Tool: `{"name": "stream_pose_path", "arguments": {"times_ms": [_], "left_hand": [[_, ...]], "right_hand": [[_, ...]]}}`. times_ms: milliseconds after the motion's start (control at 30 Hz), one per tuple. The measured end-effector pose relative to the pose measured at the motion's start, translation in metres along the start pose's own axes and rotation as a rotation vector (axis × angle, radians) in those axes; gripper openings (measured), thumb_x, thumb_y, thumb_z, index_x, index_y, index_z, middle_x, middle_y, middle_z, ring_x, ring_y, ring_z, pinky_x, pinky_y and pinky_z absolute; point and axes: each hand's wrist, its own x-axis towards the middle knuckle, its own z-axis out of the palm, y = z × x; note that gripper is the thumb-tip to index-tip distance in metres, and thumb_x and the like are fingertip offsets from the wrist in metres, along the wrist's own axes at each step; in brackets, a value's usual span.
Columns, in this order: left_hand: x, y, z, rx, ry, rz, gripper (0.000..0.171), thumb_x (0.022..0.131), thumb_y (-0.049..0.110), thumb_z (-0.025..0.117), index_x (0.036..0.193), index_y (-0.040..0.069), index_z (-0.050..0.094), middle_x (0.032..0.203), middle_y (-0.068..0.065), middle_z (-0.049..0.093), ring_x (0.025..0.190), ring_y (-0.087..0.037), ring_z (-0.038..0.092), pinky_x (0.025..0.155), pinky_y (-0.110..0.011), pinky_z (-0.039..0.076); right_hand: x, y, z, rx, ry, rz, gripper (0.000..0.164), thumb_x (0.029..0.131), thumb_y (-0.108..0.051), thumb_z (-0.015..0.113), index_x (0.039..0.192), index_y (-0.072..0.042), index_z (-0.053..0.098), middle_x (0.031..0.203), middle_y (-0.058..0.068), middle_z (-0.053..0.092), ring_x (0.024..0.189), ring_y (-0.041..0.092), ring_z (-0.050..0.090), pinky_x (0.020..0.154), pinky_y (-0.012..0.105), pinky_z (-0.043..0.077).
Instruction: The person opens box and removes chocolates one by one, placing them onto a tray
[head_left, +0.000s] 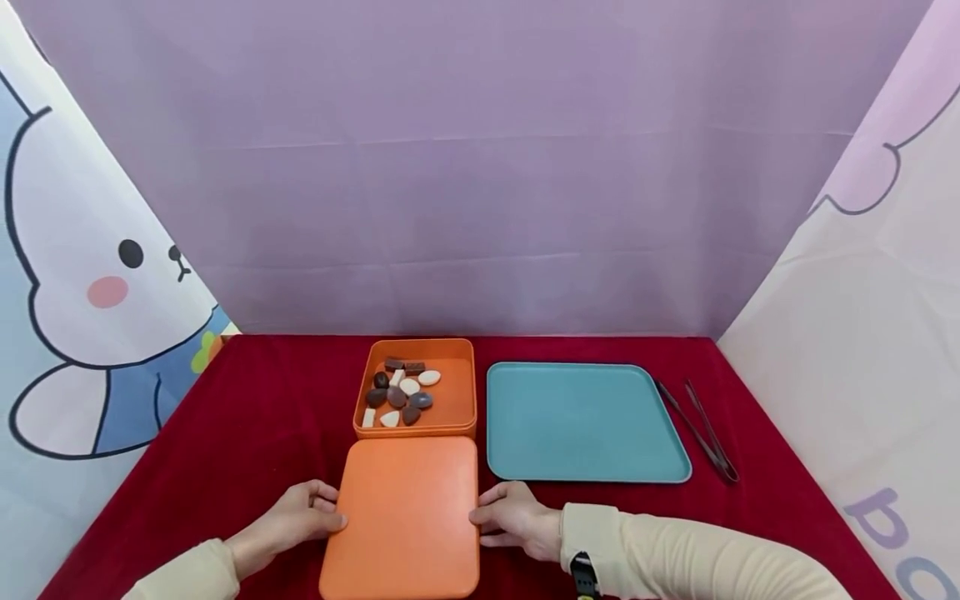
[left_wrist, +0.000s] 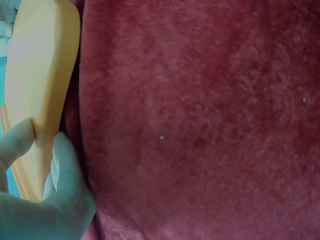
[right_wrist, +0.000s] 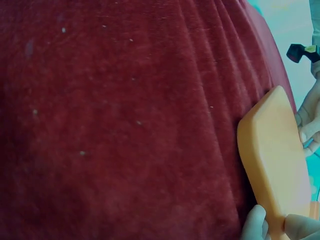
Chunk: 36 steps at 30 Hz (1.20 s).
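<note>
An orange lid [head_left: 403, 518], flat with rounded corners, lies between both hands near the front of the table. My left hand [head_left: 288, 521] pinches its left edge; in the left wrist view the thumb [left_wrist: 19, 140] is on top and the fingers are at the side. At the opposite edge, my right hand [head_left: 517, 518] pinches the lid between thumb and fingers. Just beyond the lid stands an orange box [head_left: 453, 400], uncovered. Inside it, mostly toward the left, are several small dark pieces [head_left: 396, 397] and white pieces [head_left: 390, 418], some rounded and some bar-shaped.
To the right of the box lies a teal tray [head_left: 585, 425]. Dark metal tongs [head_left: 705, 433] rest at the tray's right side. A red cloth [head_left: 292, 400] covers the table, with a purple curtain [head_left: 480, 183] behind and printed sheets at both sides.
</note>
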Motion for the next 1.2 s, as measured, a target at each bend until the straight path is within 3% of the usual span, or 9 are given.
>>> {"name": "stream_pose_path", "arguments": {"times_ms": [333, 633, 833, 1200], "left_hand": [[0.0, -0.008, 0.003, 0.022, -0.024, 0.004, 0.04, 0.079, 0.01, 0.066, 0.104, -0.013, 0.045, 0.085, -0.011, 0.056, 0.075, -0.015, 0.059, 0.07, -0.031, 0.054], [0.002, -0.006, 0.003, 0.055, -0.018, 0.026, 0.038, 0.078, 0.008, 0.067, 0.102, -0.013, 0.047, 0.084, -0.011, 0.057, 0.073, -0.016, 0.06, 0.068, -0.032, 0.054], [0.006, -0.008, 0.003, 0.07, -0.03, 0.029, 0.036, 0.078, 0.008, 0.068, 0.1, -0.012, 0.049, 0.08, -0.009, 0.056, 0.071, -0.016, 0.059, 0.067, -0.033, 0.054], [0.01, -0.006, 0.0, 0.073, -0.055, 0.044, 0.037, 0.076, 0.011, 0.071, 0.099, -0.009, 0.05, 0.077, -0.008, 0.054, 0.07, -0.016, 0.059, 0.066, -0.033, 0.055]], "right_hand": [[0.003, 0.009, 0.002, -0.05, 0.024, -0.029, 0.02, 0.081, 0.002, 0.062, 0.098, 0.005, 0.052, 0.087, 0.014, 0.061, 0.07, 0.014, 0.063, 0.069, 0.032, 0.056], [0.006, 0.006, 0.002, -0.115, 0.034, -0.043, 0.018, 0.08, 0.004, 0.063, 0.096, 0.007, 0.053, 0.086, 0.014, 0.059, 0.07, 0.015, 0.063, 0.066, 0.031, 0.056], [0.007, 0.009, -0.001, -0.151, 0.037, -0.056, 0.015, 0.08, 0.004, 0.063, 0.093, 0.007, 0.057, 0.081, 0.013, 0.063, 0.061, 0.012, 0.063, 0.063, 0.03, 0.056], [0.01, 0.006, -0.008, -0.135, 0.011, -0.047, 0.015, 0.08, 0.004, 0.063, 0.095, 0.007, 0.058, 0.084, 0.014, 0.063, 0.063, 0.015, 0.065, 0.064, 0.031, 0.057]]}}
